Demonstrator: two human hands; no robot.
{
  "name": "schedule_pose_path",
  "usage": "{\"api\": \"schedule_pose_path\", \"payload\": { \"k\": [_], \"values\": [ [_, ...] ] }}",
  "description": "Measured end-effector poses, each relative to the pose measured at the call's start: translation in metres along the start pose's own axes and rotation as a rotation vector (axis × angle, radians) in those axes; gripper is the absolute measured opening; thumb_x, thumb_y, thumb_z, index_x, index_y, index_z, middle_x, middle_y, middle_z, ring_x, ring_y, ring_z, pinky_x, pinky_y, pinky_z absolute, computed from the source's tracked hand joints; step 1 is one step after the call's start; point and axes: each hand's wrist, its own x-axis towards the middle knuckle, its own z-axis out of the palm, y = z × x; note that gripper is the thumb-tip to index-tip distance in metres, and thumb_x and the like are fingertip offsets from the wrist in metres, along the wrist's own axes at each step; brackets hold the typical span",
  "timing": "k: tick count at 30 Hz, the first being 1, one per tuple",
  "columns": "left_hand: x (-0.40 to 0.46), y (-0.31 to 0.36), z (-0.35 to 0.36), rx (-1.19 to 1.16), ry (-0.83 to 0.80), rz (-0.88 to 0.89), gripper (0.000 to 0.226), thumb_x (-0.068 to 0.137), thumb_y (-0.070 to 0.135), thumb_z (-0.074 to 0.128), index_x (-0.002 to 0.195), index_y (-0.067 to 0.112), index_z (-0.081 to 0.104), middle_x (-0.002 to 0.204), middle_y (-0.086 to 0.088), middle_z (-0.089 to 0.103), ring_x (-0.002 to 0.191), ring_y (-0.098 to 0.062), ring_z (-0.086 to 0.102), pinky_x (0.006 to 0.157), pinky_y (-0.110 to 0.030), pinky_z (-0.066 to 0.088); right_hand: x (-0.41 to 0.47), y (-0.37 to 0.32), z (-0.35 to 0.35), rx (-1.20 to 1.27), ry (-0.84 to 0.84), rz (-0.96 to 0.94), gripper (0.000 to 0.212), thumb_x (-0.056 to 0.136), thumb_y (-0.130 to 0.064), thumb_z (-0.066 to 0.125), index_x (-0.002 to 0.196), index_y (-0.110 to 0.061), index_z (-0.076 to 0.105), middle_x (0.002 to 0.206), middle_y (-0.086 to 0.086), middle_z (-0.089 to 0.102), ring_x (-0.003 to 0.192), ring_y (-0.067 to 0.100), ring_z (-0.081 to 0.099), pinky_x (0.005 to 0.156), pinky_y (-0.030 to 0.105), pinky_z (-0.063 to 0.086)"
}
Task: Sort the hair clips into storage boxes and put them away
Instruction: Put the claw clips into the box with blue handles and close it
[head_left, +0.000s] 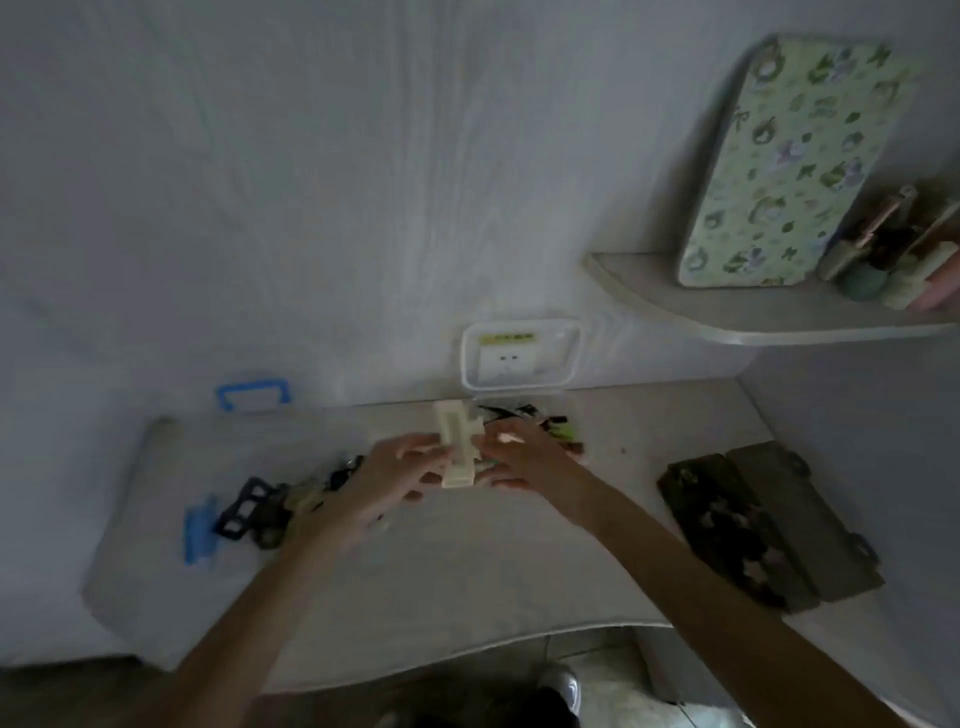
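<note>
A single wide-angle view from the person's head looks forward and steeply down over the bench (467, 571), close enough that both forearms run in from the bottom edge. It faces the wall (311, 182); the shelf (753, 317) bends at upper right. The picture seems motion-blurred.

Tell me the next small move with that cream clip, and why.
Probably carry the cream clip, held between left hand and right hand, leftward into the clear box, where other clips already lie. The blur makes this a guess.
</note>
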Motion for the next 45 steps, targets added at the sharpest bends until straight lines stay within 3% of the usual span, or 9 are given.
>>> {"api": "schedule_pose_path", "payload": {
  "k": [3,10,13,18,24,31,37,41,45],
  "values": [
    [-0.016,-0.028,-0.064,0.015,0.139,0.002,0.030,0.084,0.020,0.067,0.111,0.012,0.056,0.085,-0.004,0.065,0.066,-0.008,0.061,0.050,-0.013,0.045,0.016,-0.001,0.074,-0.086,0.018,-0.080,0.027,0.086,-0.024,0.064,0.107,-0.014,0.050,0.076,0.006,0.065,0.049,0.006,0.062,0.053,0.019,0.046],
    [-0.036,-0.087,-0.144,0.758,0.259,0.173,0.029,0.095,0.040,0.045,0.119,0.035,0.060,0.109,0.006,0.068,0.101,-0.016,0.063,0.077,-0.026,0.044,0.032,0.015,0.181,-0.798,0.064,-0.277,0.040,0.086,-0.047,0.057,0.112,-0.016,0.060,0.101,0.003,0.072,0.097,0.018,0.064,0.077,0.027,0.046],
    [-0.026,-0.086,-0.156,1.050,0.280,0.309,0.029,0.099,0.031,0.036,0.111,0.032,0.062,0.099,0.000,0.067,0.085,-0.018,0.058,0.067,-0.028,0.042,0.034,0.023,0.190,-0.889,0.262,-0.417,0.039,0.081,-0.052,0.060,0.092,-0.014,0.066,0.090,0.000,0.068,0.088,0.016,0.060,0.078,0.028,0.043],
    [0.000,-0.072,-0.150,1.221,0.264,0.506,0.021,0.091,0.019,0.046,0.071,0.021,0.052,0.067,0.004,0.054,0.064,-0.015,0.050,0.058,-0.024,0.032,0.048,0.029,0.175,-1.142,0.357,-0.648,0.041,0.084,-0.038,0.056,0.122,-0.023,0.054,0.120,-0.002,0.059,0.112,0.021,0.054,0.091,0.036,0.042],
    [0.018,-0.093,-0.133,1.129,0.428,0.514,0.022,0.079,0.020,0.067,0.057,0.021,0.063,0.055,0.004,0.062,0.049,-0.009,0.053,0.048,-0.021,0.033,0.050,0.042,0.169,-1.488,0.276,-0.519,0.054,0.095,-0.041,0.017,0.129,-0.020,0.053,0.126,-0.002,0.062,0.121,0.024,0.056,0.105,0.053,0.032],
    [0.004,-0.128,-0.145,0.925,0.409,0.685,0.039,0.088,0.042,0.040,0.105,0.024,0.070,0.099,0.006,0.072,0.096,-0.014,0.065,0.074,-0.027,0.055,0.062,0.041,0.158,-1.558,0.155,-0.512,0.049,0.089,-0.041,0.028,0.133,-0.027,0.046,0.133,-0.002,0.058,0.127,0.026,0.051,0.097,0.056,0.041],
    [-0.002,-0.116,-0.155,0.894,0.478,0.671,0.026,0.084,0.027,0.065,0.110,0.026,0.067,0.109,0.008,0.067,0.105,-0.013,0.061,0.080,-0.026,0.050,0.067,0.036,0.154,-1.428,0.115,-0.544,0.058,0.096,-0.048,0.000,0.135,-0.029,0.038,0.138,0.002,0.051,0.129,0.027,0.048,0.099,0.054,0.038],
    [-0.012,-0.099,-0.190,0.712,0.765,0.570,0.024,0.091,0.020,0.053,0.113,0.018,0.064,0.107,0.004,0.066,0.097,-0.012,0.060,0.076,-0.021,0.046,0.079,-0.001,0.153,-1.063,0.135,-0.550,0.066,0.089,-0.056,0.015,0.143,-0.021,0.030,0.149,0.002,0.033,0.141,0.021,0.024,0.118,0.042,0.017],
    [0.003,-0.095,-0.240,0.449,0.804,0.194,0.041,0.093,0.016,0.050,0.133,0.012,0.046,0.132,-0.008,0.052,0.119,-0.024,0.050,0.097,-0.037,0.043,0.119,-0.044,0.161,-0.841,0.047,-0.177,0.055,0.096,-0.032,0.043,0.144,-0.012,0.026,0.149,0.007,0.034,0.137,0.024,0.030,0.112,0.033,0.023]
  ]
}}
